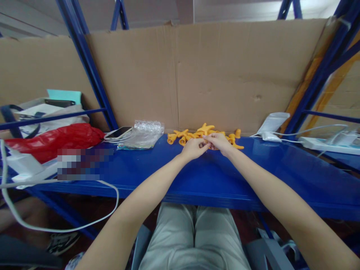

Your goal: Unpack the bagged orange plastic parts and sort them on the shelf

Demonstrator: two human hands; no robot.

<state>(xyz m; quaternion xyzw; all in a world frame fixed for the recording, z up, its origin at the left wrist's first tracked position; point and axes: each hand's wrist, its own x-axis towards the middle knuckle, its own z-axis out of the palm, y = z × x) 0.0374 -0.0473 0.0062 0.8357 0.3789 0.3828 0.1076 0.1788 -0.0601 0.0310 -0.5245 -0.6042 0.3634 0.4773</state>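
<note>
Yellow pieces (182, 134), one group: lying on the blue desk (182, 174), straight ahead of you, near the foot of the cardboard (222, 75). They are overlapping, so their full number cannot be told. Of these, one branched piece (206, 129) is showing at the back; one small piece (238, 133) is standing at the right end.

Containers, to your left: one clear packet (144, 134), lying flat, its contents unclear; one red bag (64, 138), its contents hidden.

Hands, two: your left hand (194, 148) and right hand (220, 142) are meeting over the pieces' near side, fingers curling and fingertips coming together. Whether either grip is closing on a piece you cannot tell; the fingers are hiding it. Both forearms (160, 187) are angling inward above the desk.

Further items: one phone (121, 132), resting between red bag and packet; one white adapter (271, 136), sitting right of the pieces; one power strip (317, 144), lying at far right.
</note>
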